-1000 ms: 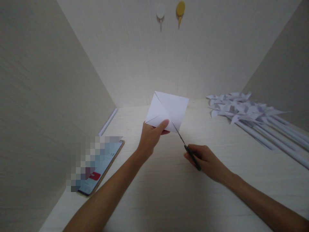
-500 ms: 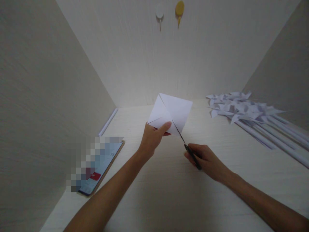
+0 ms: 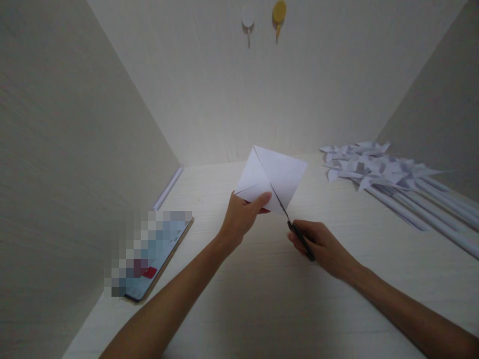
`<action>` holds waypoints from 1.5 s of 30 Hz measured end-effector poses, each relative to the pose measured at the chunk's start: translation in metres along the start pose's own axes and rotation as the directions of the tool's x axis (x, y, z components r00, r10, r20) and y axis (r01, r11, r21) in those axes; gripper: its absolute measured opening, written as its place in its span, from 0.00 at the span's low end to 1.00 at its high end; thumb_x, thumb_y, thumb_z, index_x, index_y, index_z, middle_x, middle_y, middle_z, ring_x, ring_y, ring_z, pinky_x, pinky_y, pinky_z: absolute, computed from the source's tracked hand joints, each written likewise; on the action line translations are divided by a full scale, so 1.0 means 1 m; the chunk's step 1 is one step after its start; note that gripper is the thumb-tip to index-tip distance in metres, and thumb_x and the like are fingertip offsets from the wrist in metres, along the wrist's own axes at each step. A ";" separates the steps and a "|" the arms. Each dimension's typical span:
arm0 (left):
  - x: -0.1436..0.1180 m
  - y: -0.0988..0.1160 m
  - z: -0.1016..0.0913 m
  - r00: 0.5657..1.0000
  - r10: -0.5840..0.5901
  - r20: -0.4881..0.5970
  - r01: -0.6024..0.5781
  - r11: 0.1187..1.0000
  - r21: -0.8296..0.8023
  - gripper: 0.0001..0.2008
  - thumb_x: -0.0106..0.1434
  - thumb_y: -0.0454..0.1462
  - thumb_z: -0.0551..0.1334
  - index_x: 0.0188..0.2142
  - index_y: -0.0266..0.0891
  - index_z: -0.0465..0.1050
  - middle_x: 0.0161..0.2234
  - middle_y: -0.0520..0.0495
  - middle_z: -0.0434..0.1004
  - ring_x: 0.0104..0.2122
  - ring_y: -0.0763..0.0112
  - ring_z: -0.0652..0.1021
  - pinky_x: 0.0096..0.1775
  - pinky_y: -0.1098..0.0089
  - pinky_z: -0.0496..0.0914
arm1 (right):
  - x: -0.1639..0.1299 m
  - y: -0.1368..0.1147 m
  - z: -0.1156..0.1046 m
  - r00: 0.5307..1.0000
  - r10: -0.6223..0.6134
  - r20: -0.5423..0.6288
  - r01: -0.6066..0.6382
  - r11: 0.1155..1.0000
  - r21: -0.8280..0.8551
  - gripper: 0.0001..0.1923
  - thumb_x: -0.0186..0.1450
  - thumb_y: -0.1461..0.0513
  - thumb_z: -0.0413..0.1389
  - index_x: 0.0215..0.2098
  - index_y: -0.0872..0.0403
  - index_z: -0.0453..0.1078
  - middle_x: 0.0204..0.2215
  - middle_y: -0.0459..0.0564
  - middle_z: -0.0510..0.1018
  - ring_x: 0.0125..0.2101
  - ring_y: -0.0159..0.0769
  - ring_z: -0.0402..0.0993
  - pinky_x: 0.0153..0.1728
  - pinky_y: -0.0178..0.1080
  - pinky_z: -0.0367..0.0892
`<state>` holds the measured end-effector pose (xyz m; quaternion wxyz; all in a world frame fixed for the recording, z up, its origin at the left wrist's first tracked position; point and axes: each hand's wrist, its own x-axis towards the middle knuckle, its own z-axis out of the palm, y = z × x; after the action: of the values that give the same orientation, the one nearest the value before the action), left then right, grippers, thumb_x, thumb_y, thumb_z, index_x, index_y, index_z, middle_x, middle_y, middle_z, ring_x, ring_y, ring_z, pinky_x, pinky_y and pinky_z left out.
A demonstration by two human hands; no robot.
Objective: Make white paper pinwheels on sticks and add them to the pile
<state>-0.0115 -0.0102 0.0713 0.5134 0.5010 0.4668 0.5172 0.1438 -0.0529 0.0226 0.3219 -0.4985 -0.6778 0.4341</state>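
Pinching the sheet (image 3: 286, 172) near its lower-left edge, the left hand (image 3: 239, 217) has its thumb on top and its other fingers tucked underneath, mostly hidden. The sheet is white and four-cornered, held over the table (image 3: 262, 304), with one slit running inward from its far corner and another from its left corner. At the sheet's near corner, the right hand (image 3: 324, 249) grasps the scissors (image 3: 302, 242), its fingers curled about the dark handles. The blades reach from that corner toward the sheet's middle; seen almost edge-on, they do not show how far apart they stand.

Left of the sheet, well apart from it, a white tube (image 3: 167, 189) lies along the foot of the side wall (image 3: 75, 149). Nearer the viewer than the tube, and also left of the sheet, is the phone (image 3: 164, 264), partly covered by a pixelated patch. Right of the sheet lies a heap of white pinwheels (image 3: 374, 167), their sticks (image 3: 422, 214) slanting away to the right. Above the sheet, on the back wall (image 3: 262, 94), are a white hook (image 3: 247, 17) and a yellow hook (image 3: 279, 12), side by side.
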 end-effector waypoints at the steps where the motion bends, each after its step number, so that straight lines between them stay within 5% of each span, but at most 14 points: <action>1: 0.000 0.000 0.000 1.000 -0.002 0.002 0.002 1.000 0.002 0.12 0.46 0.36 0.65 0.31 0.33 0.73 0.29 0.46 0.77 0.26 0.72 0.76 0.27 0.74 0.73 | 0.000 0.000 0.000 1.000 0.000 -0.002 0.000 1.000 -0.002 0.19 0.58 0.51 0.48 0.17 0.53 0.52 0.13 0.40 0.55 0.16 0.25 0.51 0.16 0.32 0.47; 17: 0.002 -0.006 0.000 1.000 0.006 -0.025 -0.007 0.999 -0.034 0.10 0.45 0.36 0.65 0.29 0.32 0.74 0.29 0.46 0.77 0.25 0.71 0.76 0.28 0.71 0.73 | 0.003 0.003 0.000 1.000 -0.006 -0.001 0.006 0.999 -0.043 0.18 0.58 0.51 0.48 0.17 0.54 0.53 0.13 0.40 0.56 0.16 0.25 0.51 0.17 0.32 0.48; 22: 0.010 -0.005 -0.005 0.991 0.041 -0.130 -0.050 0.997 -0.067 0.13 0.43 0.36 0.66 0.30 0.32 0.74 0.29 0.45 0.77 0.27 0.70 0.76 0.27 0.72 0.73 | 0.005 0.008 0.000 0.999 0.004 0.041 -0.003 1.000 -0.023 0.19 0.57 0.51 0.50 0.17 0.53 0.53 0.13 0.39 0.56 0.16 0.25 0.52 0.16 0.32 0.48; 27: 0.014 -0.016 -0.004 0.975 0.029 -0.222 -0.065 0.986 -0.156 0.14 0.42 0.36 0.67 0.30 0.32 0.73 0.31 0.46 0.76 0.26 0.73 0.75 0.26 0.74 0.72 | 0.010 0.012 -0.003 0.971 -0.007 -0.237 0.043 0.988 0.147 0.16 0.53 0.52 0.54 0.19 0.54 0.58 0.15 0.41 0.62 0.17 0.26 0.55 0.18 0.32 0.52; 31: 0.001 -0.035 0.014 0.996 -0.040 -0.079 0.030 0.993 -0.118 0.12 0.41 0.37 0.67 0.27 0.33 0.73 0.25 0.47 0.76 0.24 0.72 0.74 0.25 0.72 0.71 | 0.015 0.013 -0.008 0.862 0.010 -0.506 0.148 0.951 0.271 0.14 0.49 0.54 0.59 0.23 0.55 0.61 0.21 0.44 0.68 0.18 0.25 0.58 0.18 0.31 0.54; 35: -0.011 -0.049 0.024 0.993 -0.098 0.067 0.106 0.988 -0.115 0.12 0.39 0.36 0.68 0.26 0.33 0.74 0.25 0.47 0.76 0.24 0.71 0.74 0.27 0.71 0.70 | 0.019 0.015 -0.014 0.804 0.088 -0.588 0.189 0.899 0.394 0.16 0.44 0.57 0.62 0.21 0.54 0.59 0.15 0.37 0.59 0.15 0.23 0.54 0.16 0.30 0.50; 40: 0.003 -0.052 0.002 0.890 -0.245 0.385 0.386 0.855 -0.347 0.13 0.44 0.39 0.65 0.29 0.34 0.73 0.30 0.45 0.76 0.29 0.67 0.76 0.32 0.68 0.69 | 0.026 0.024 -0.023 0.913 0.179 -0.367 0.040 0.855 0.517 0.16 0.43 0.58 0.63 0.22 0.54 0.60 0.14 0.36 0.58 0.13 0.21 0.50 0.14 0.29 0.44; 42: 0.011 -0.052 -0.009 0.852 -0.305 0.425 0.480 0.780 -0.401 0.11 0.47 0.41 0.62 0.27 0.34 0.72 0.27 0.46 0.75 0.27 0.70 0.75 0.31 0.70 0.69 | 0.028 0.028 -0.026 0.950 0.171 -0.261 -0.019 0.866 0.499 0.16 0.43 0.59 0.63 0.22 0.54 0.60 0.14 0.36 0.58 0.13 0.21 0.50 0.14 0.30 0.43; 45: 0.019 -0.054 -0.019 0.800 -0.340 0.494 0.532 0.782 -0.325 0.13 0.49 0.43 0.60 0.29 0.35 0.71 0.27 0.46 0.74 0.27 0.70 0.74 0.30 0.70 0.67 | 0.029 0.032 -0.030 0.973 0.113 -0.199 -0.017 0.903 0.430 0.15 0.42 0.60 0.63 0.23 0.54 0.60 0.14 0.37 0.59 0.15 0.22 0.52 0.16 0.30 0.45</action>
<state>-0.0264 0.0118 0.0173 0.8079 0.3406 0.3222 0.3571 0.1740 -0.0130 0.0056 0.4809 -0.4835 -0.5099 0.5243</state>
